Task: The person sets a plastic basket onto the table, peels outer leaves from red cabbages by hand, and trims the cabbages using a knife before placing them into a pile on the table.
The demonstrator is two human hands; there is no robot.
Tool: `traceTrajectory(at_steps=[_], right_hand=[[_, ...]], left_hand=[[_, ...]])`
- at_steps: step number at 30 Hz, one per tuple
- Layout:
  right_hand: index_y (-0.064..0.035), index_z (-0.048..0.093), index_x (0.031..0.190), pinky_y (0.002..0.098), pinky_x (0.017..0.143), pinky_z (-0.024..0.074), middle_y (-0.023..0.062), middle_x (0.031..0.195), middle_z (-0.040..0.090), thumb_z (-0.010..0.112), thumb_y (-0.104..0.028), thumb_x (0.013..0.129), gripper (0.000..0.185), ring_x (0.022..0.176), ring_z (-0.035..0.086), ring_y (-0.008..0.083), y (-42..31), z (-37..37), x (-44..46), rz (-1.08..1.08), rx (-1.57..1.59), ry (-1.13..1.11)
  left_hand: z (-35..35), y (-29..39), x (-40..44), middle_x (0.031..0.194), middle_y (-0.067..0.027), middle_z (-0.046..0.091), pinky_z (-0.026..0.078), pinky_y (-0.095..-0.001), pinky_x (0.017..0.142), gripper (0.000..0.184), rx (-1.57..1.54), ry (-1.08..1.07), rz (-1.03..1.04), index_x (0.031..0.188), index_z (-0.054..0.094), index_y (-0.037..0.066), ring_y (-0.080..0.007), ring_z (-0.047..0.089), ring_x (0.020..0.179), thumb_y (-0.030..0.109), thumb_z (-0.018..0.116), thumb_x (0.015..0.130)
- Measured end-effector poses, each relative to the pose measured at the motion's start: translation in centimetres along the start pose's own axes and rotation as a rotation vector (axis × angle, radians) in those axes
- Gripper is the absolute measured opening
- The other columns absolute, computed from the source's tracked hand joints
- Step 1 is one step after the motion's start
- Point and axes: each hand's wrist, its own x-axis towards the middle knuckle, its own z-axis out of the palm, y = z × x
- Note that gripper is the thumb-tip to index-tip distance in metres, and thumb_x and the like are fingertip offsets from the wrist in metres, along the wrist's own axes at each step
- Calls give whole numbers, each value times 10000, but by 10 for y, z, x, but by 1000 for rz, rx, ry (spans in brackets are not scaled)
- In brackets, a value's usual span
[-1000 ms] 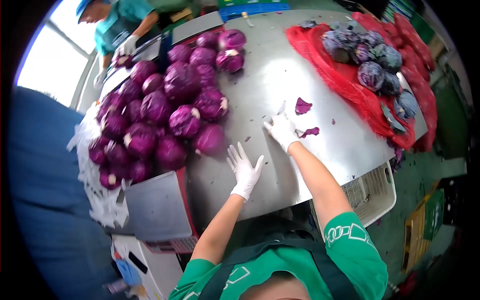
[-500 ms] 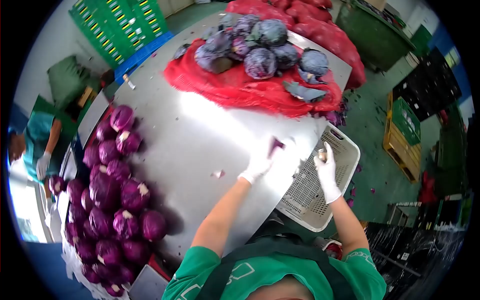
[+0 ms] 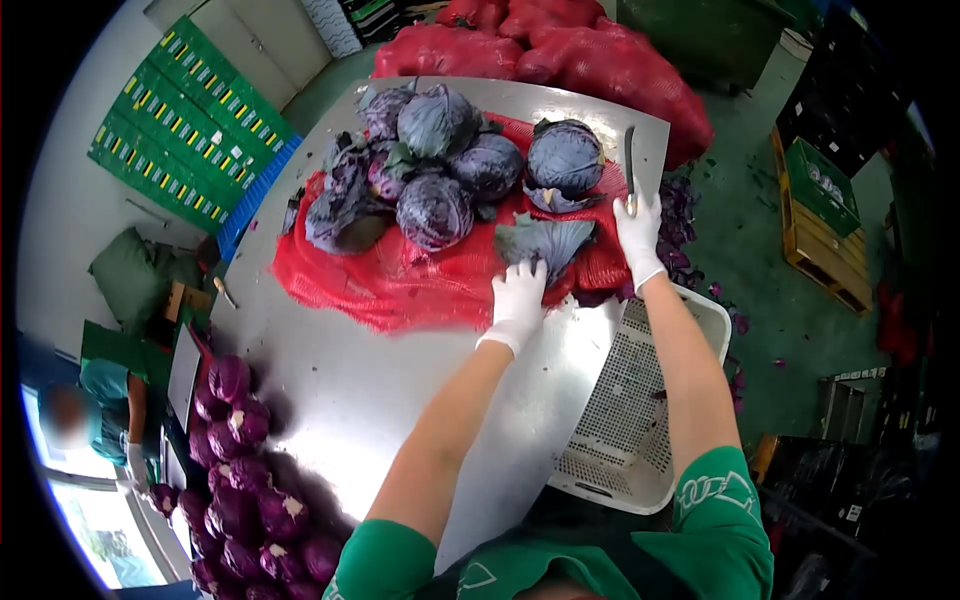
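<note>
The left hand (image 3: pixel 518 300) is touching a veined, grey-green leaf (image 3: pixel 545 240), grip unclear. The right hand (image 3: pixel 640 235) is clasping a dark-bladed knife (image 3: pixel 629 162)

From here I count one slim dark-bladed knife (image 3: pixel 629 168), one broad grey-green leaf (image 3: pixel 550 240), one white perforated plastic basket (image 3: pixel 655 494), one spread red mesh sack (image 3: pixel 400 285), at least six dusky blue-purple cabbages (image 3: pixel 435 212) and over ten glossy purple cabbages (image 3: pixel 249 420).

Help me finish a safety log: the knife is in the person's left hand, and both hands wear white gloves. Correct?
Not quite: the knife is in the right hand, as the head view shows, not the left hand. Both hands do wear white gloves.
</note>
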Motion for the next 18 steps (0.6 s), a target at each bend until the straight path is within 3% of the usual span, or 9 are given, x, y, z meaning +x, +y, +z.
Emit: traceTrajectory(at_steps=[1, 2, 4, 6, 8, 11, 13, 16, 18], right_hand=[[-202, 502, 1374, 465, 988, 438, 238, 1375, 443, 705, -245, 819, 592, 1164, 515, 432, 23, 21, -9, -49, 15, 97], [-188, 525, 1354, 411, 892, 484, 197, 1191, 571, 684, -170, 826, 552, 1007, 603, 352, 19, 19, -20, 66, 159, 38], [-119, 547, 1320, 350, 741, 492, 94, 874, 603, 655, -99, 831, 501, 760, 601, 233, 6, 20, -45, 273, 312, 67], [-60, 565, 1281, 318, 657, 464, 25, 720, 541, 633, -63, 835, 452, 655, 520, 159, 4, 32, -67, 323, 532, 106], [-65, 564, 1284, 281, 609, 434, -20, 765, 519, 586, -4, 871, 418, 647, 467, 103, -35, 20, -97, 371, 702, 67], [-81, 578, 1251, 245, 574, 397, -34, 755, 484, 559, 2, 893, 368, 637, 431, 57, -49, 44, -142, 246, 676, 95], [-94, 590, 1205, 252, 553, 389, -38, 739, 471, 557, -10, 900, 318, 619, 434, 49, -112, 11, -175, 445, 700, -101], [-83, 586, 1144, 259, 579, 422, 22, 881, 638, 550, 8, 880, 282, 610, 462, 74, -129, 26, -235, 121, 683, -175], [-63, 612, 1116, 280, 626, 464, 70, 922, 675, 555, 3, 874, 257, 652, 546, 117, -152, 25, -274, 168, 707, -332]], left_hand=[[5, -5, 1, 1139, -88, 589, 461, -468, 880, 540, 9, 25, 8, 1299, 489, 123, -276, 571, 1060, 131, 628, 778], [8, -13, 2, 1058, -83, 621, 488, -437, 824, 504, 17, 52, 15, 1234, 549, 115, -278, 600, 971, 67, 617, 737], [14, -34, -4, 848, -86, 634, 508, -413, 703, 341, -190, 201, 80, 1027, 630, 98, -290, 615, 810, 6, 559, 707], [21, -53, -28, 798, -89, 631, 510, -422, 658, 272, -237, 212, 76, 935, 651, 116, -297, 624, 764, 11, 565, 700], [33, -73, -71, 769, -68, 620, 512, -418, 625, 205, -317, 245, 69, 868, 609, 135, -280, 628, 747, 32, 590, 692], [27, -118, -132, 741, -58, 610, 497, -425, 638, 214, -326, 206, 101, 870, 634, 137, -282, 620, 733, 44, 623, 678], [14, -152, -147, 721, -76, 600, 492, -431, 646, 107, -235, 162, 153, 805, 617, 127, -286, 613, 725, 70, 598, 716], [-5, -200, -158, 720, -92, 605, 492, -431, 655, 50, -47, 32, 176, 773, 605, 120, -295, 615, 736, 98, 565, 752], [-16, -230, -172, 724, -94, 609, 489, -439, 667, 54, 43, 18, 164, 772, 610, 119, -299, 617, 748, 101, 561, 759]])
